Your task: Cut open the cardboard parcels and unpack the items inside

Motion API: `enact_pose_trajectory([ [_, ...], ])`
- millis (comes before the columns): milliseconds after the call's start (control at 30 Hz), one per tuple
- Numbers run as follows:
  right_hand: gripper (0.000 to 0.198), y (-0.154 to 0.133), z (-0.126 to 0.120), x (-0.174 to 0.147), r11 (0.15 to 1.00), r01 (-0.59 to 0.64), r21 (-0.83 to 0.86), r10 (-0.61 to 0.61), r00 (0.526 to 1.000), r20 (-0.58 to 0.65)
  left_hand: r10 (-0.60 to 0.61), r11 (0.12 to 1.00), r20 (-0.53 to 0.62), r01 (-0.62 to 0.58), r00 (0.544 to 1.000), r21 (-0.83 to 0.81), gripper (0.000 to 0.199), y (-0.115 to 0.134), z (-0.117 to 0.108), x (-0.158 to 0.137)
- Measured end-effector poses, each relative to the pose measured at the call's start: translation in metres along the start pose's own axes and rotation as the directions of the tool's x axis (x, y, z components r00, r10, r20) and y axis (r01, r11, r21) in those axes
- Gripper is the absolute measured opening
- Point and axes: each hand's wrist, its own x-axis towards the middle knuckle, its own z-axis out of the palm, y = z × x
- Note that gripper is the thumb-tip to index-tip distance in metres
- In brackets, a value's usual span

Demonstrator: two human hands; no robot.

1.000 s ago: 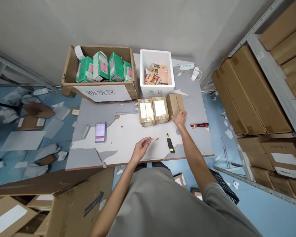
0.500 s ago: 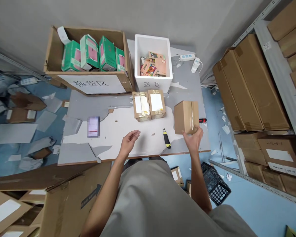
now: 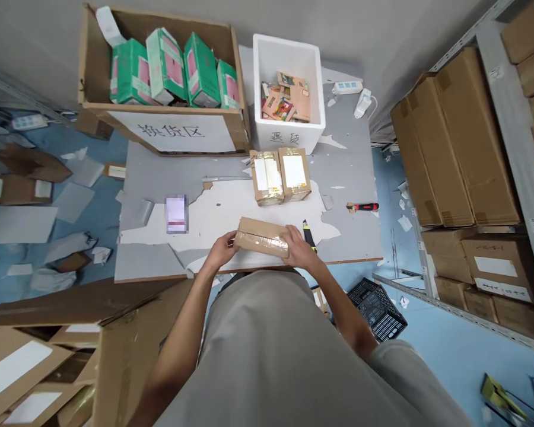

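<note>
A taped brown cardboard box (image 3: 262, 237) is held between my two hands, close to the table's front edge and in front of my body. My left hand (image 3: 223, 249) grips its left end, fingers partly behind it. Around the right end my right hand (image 3: 299, 248) is closed. Just right of that hand lies a black and yellow utility knife (image 3: 309, 235). Farther back on the table stand two smaller taped boxes, a left one (image 3: 267, 178) and a right one (image 3: 295, 174), each with white labels. A red and black handled tool (image 3: 363, 207) rests at the right.
At the back are a large carton (image 3: 164, 127) of green and pink boxes and a white foam bin (image 3: 289, 133) of small packets. A phone (image 3: 176, 214) lies on the left. Shelving with cartons (image 3: 476, 142) flanks the right; a tall carton (image 3: 129, 356) stands at lower left.
The box has moved left from the table's right side to in front of my body and is turned. My left hand, free before, now grips it too. The red-handled tool is uncovered.
</note>
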Motion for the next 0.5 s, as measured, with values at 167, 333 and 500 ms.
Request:
enact_pose_trajectory([
  [167, 0.096, 0.004, 0.020, 0.033, 1.000, -0.007, 0.009, 0.007, 0.999, 0.043, -0.007, 0.999, -0.098, 0.002, 0.995, -0.047, 0.079, -0.024, -0.019, -0.015],
  [333, 0.130, 0.016, 0.038, 0.013, 0.954, -0.260, 0.150, 0.284, 0.943, -0.173, -0.086, 0.996, -0.069, 0.085, 0.994, -0.020, 0.101, -0.044, -0.015, -0.010],
  [500, 0.124, 0.026, 0.064, -0.011, 0.832, -0.415, 0.368, 0.484, 0.867, -0.118, -0.121, 0.992, -0.062, 0.122, 0.991, 0.008, 0.118, -0.062, -0.009, 0.002],
])
